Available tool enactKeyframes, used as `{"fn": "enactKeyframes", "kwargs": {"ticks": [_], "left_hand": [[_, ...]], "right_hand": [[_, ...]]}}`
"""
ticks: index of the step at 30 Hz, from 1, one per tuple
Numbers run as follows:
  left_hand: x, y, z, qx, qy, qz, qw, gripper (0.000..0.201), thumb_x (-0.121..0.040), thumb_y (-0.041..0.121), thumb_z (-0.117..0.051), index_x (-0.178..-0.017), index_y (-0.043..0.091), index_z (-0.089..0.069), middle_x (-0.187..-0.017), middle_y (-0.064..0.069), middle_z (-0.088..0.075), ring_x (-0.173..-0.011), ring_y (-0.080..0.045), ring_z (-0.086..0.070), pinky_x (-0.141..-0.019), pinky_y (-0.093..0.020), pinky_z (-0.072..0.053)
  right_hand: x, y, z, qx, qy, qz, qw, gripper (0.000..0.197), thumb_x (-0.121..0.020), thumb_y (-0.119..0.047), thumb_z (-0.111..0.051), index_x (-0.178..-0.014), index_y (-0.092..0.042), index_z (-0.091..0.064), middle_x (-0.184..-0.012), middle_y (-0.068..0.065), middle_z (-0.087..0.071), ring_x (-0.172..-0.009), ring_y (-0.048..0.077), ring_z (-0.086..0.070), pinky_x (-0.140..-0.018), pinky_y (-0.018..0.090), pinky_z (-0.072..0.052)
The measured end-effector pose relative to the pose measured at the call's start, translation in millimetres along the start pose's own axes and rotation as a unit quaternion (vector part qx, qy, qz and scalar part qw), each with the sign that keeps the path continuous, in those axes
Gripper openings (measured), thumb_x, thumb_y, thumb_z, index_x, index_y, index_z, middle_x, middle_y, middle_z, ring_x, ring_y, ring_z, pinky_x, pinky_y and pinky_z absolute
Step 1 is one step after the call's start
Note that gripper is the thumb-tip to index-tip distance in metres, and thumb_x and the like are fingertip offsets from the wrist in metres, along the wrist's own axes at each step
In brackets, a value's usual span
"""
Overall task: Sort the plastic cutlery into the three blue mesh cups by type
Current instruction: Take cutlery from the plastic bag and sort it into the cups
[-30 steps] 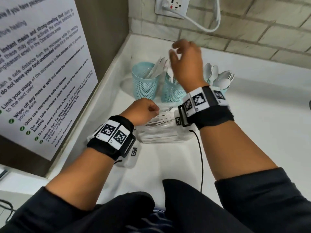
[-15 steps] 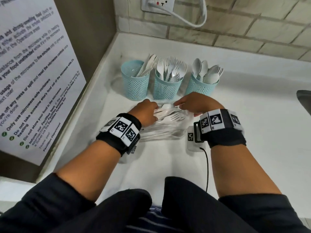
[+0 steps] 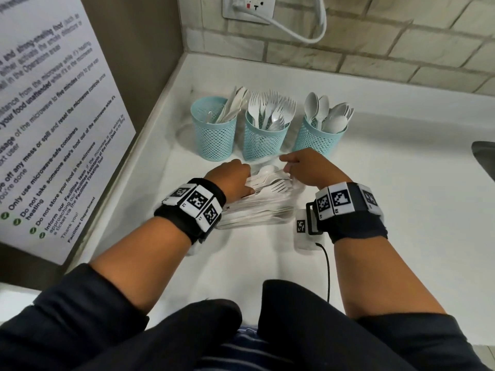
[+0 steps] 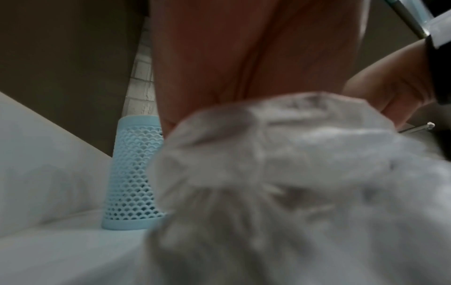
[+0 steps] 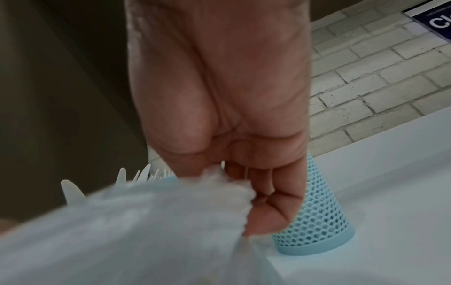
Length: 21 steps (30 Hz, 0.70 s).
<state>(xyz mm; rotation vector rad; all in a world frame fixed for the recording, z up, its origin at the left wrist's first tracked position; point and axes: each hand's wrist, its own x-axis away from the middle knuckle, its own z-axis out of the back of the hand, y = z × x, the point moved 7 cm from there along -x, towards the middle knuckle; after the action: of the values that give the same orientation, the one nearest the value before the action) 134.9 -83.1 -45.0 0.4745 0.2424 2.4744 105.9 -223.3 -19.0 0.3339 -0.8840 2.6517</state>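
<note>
Three blue mesh cups stand in a row on the white counter (image 3: 401, 210): the left cup (image 3: 214, 129) holds knives, the middle cup (image 3: 265, 140) forks, the right cup (image 3: 316, 140) spoons. In front of them lies a clear plastic bag (image 3: 262, 207) of mixed white cutlery, with a spoon (image 3: 267, 170) and a fork (image 3: 278, 186) showing at its mouth. My left hand (image 3: 233, 178) grips the bag's left side. My right hand (image 3: 308, 167) pinches the bag's edge (image 5: 239, 192) on the right, close to the spoon cup (image 5: 314, 221). The left wrist view is mostly filled by the blurred bag (image 4: 292, 173).
A printed notice (image 3: 53, 129) covers the panel on the left. A brick wall with a socket (image 3: 249, 6) and a white cable runs along the back. A dark object (image 3: 484, 159) sits at the counter's right edge.
My right hand came down from above the fork cup to the bag and took hold of its edge. My left hand stayed on the bag.
</note>
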Motion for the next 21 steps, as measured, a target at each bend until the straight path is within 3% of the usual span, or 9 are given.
{"fn": "enactKeyframes", "kwargs": {"ticks": [5, 9, 13, 18, 21], "left_hand": [[1, 4, 2, -0.026, 0.021, -0.016, 0.999, 0.041, -0.090, 0.035, -0.055, -0.122, 0.008, -0.052, -0.121, -0.012, -0.052, -0.111, -0.029, -0.052, -0.087, -0.034, -0.041], [4, 11, 8, -0.054, 0.078, -0.042, 0.995, 0.031, -0.087, 0.030, -0.059, -0.107, 0.006, -0.060, -0.110, -0.012, -0.059, -0.101, -0.029, -0.057, -0.078, -0.032, -0.042], [4, 13, 7, -0.073, 0.097, -0.050, 0.991, 0.026, -0.086, 0.028, -0.059, -0.098, 0.006, -0.066, -0.098, -0.013, -0.066, -0.092, -0.031, -0.060, -0.075, -0.031, -0.044], [2, 11, 1, -0.042, 0.074, -0.044, 0.995, 0.031, -0.089, 0.029, -0.055, -0.113, 0.010, -0.062, -0.115, -0.011, -0.055, -0.104, -0.030, -0.056, -0.080, -0.033, -0.043], [0, 10, -1, -0.035, 0.069, -0.052, 0.996, 0.031, -0.089, 0.028, -0.054, -0.111, 0.007, -0.060, -0.116, -0.012, -0.053, -0.103, -0.030, -0.056, -0.077, -0.032, -0.041]], "right_hand": [[1, 3, 1, -0.034, 0.004, -0.005, 0.999, 0.042, -0.090, 0.000, -0.045, -0.130, -0.008, -0.054, -0.133, 0.013, -0.055, -0.109, 0.022, -0.056, -0.101, 0.029, -0.039], [0, 6, 1, -0.052, 0.002, -0.012, 0.999, 0.042, -0.090, -0.001, -0.047, -0.130, -0.009, -0.053, -0.125, 0.013, -0.061, -0.091, 0.016, -0.056, -0.080, 0.023, -0.043], [1, 6, 0, -0.064, 0.001, -0.019, 0.998, 0.044, -0.088, 0.002, -0.046, -0.130, -0.009, -0.054, -0.124, 0.012, -0.061, -0.093, 0.016, -0.055, -0.085, 0.027, -0.042], [2, 5, 0, -0.070, 0.001, -0.013, 0.997, 0.044, -0.088, 0.003, -0.047, -0.129, -0.008, -0.055, -0.127, 0.013, -0.060, -0.094, 0.017, -0.054, -0.085, 0.028, -0.043], [3, 6, 1, -0.074, 0.002, -0.010, 0.997, 0.041, -0.090, -0.001, -0.048, -0.130, -0.009, -0.054, -0.123, 0.012, -0.061, -0.093, 0.016, -0.054, -0.072, 0.022, -0.044]]}}
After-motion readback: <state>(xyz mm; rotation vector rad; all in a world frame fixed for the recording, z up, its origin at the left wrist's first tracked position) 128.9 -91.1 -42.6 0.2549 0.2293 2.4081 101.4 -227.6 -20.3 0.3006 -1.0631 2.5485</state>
